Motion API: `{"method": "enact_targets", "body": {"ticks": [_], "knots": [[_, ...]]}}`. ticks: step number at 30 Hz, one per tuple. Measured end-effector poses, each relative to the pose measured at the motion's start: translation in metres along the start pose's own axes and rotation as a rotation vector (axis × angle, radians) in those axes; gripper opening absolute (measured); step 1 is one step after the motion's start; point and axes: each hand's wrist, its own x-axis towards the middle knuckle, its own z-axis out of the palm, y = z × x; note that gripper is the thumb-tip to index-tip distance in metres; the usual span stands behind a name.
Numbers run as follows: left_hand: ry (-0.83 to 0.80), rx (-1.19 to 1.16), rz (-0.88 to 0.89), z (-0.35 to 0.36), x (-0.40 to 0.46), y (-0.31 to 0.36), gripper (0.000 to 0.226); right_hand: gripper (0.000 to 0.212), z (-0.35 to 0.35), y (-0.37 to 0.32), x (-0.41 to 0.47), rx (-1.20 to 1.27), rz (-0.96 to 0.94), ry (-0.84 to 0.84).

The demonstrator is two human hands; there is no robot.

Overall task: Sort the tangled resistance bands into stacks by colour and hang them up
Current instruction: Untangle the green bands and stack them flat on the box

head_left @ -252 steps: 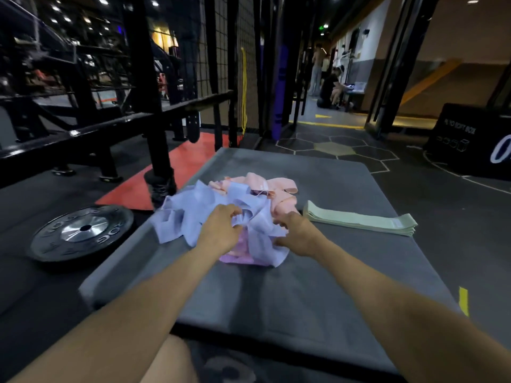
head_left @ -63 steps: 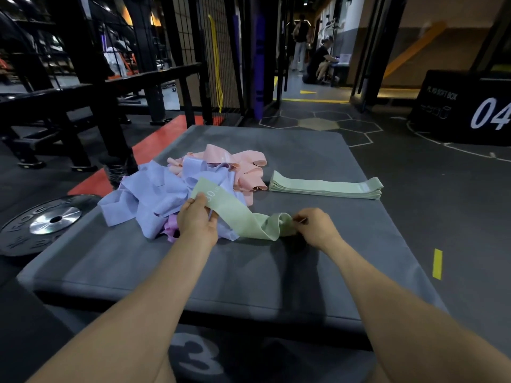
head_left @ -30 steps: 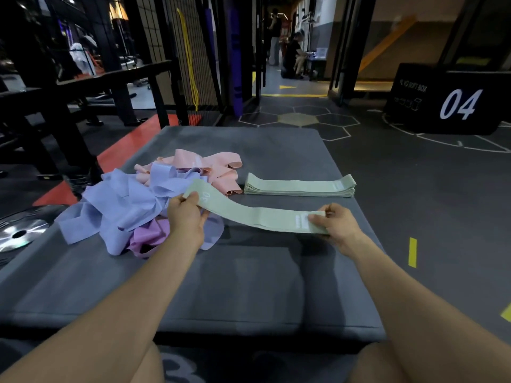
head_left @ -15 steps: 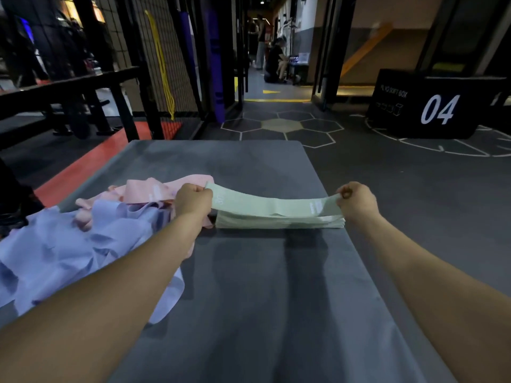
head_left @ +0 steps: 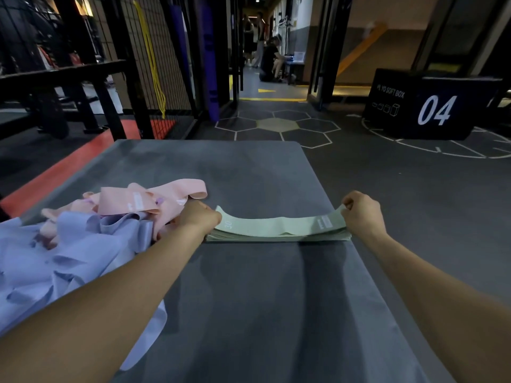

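Note:
A pale green band is stretched flat between my hands, lying across the top of the green stack on the grey mat. My left hand pinches its left end, my right hand pinches its right end, which curls up a little. Left of the stack lies the tangle: pink bands at the back, lilac-blue bands in front and partly under my left forearm.
A black plyo box marked 04 stands at the far right. A black rack and mesh fence rise at the back left, with a yellow band hanging on the mesh. People are down the corridor.
Both hands pulled a green band out of the tangle, carried it right and lowered it onto the green stack. It now rests lower on the stack than half a second ago.

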Motion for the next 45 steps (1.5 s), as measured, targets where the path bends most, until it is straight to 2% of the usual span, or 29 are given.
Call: {"method": "enact_targets", "body": {"ticks": [7, 9, 12, 14, 16, 18, 21, 23, 26, 30, 33, 36, 38, 45], "knots": [[0.011, 0.106, 0.001, -0.001, 0.014, -0.017, 0.020, 0.022, 0.004, 0.004, -0.002, -0.052, 0.000, -0.012], [0.022, 0.114, 0.022, -0.004, 0.004, -0.011, 0.020, 0.024, 0.004, 0.000, -0.004, -0.155, -0.050, -0.001], [0.028, 0.099, 0.167, -0.007, -0.008, -0.004, 0.028, 0.034, 0.006, -0.017, -0.011, -0.325, -0.226, 0.052], [-0.039, 0.196, 0.329, -0.011, -0.011, -0.002, 0.046, 0.040, 0.012, -0.034, -0.016, -0.284, -0.410, -0.081], [-0.141, 0.373, 0.468, -0.019, -0.012, -0.001, 0.068, 0.053, 0.024, -0.051, -0.023, -0.231, -0.522, -0.326], [-0.234, 0.545, 0.529, -0.024, -0.009, -0.001, 0.082, 0.073, 0.036, -0.063, -0.026, -0.244, -0.531, -0.496], [-0.319, 0.680, 0.555, -0.025, -0.003, 0.002, 0.089, 0.087, 0.047, -0.066, -0.022, -0.302, -0.492, -0.575], [-0.353, 0.684, 0.523, -0.024, 0.002, 0.001, 0.087, 0.082, 0.048, -0.065, -0.019, -0.298, -0.456, -0.601], [-0.393, 0.567, 0.442, -0.025, 0.006, -0.001, 0.076, 0.070, 0.048, -0.064, -0.019, -0.257, -0.452, -0.611], [-0.367, 0.550, 0.465, -0.025, 0.011, -0.009, 0.066, 0.072, 0.053, -0.062, -0.020, -0.220, -0.430, -0.601], [-0.342, 0.583, 0.493, -0.024, 0.014, -0.014, 0.066, 0.070, 0.053, -0.061, -0.022, -0.212, -0.411, -0.591], [-0.337, 0.566, 0.504, -0.026, 0.008, -0.012, 0.072, 0.081, 0.050, -0.069, -0.027, -0.276, -0.422, -0.590], [-0.303, 0.568, 0.547, -0.033, 0.001, -0.007, 0.075, 0.083, 0.048, -0.081, -0.032, -0.273, -0.437, -0.572], [-0.137, 0.504, 0.647, -0.098, -0.031, -0.010, 0.051, 0.063, 0.051, -0.159, -0.072, -0.104, -0.505, -0.526]]}}
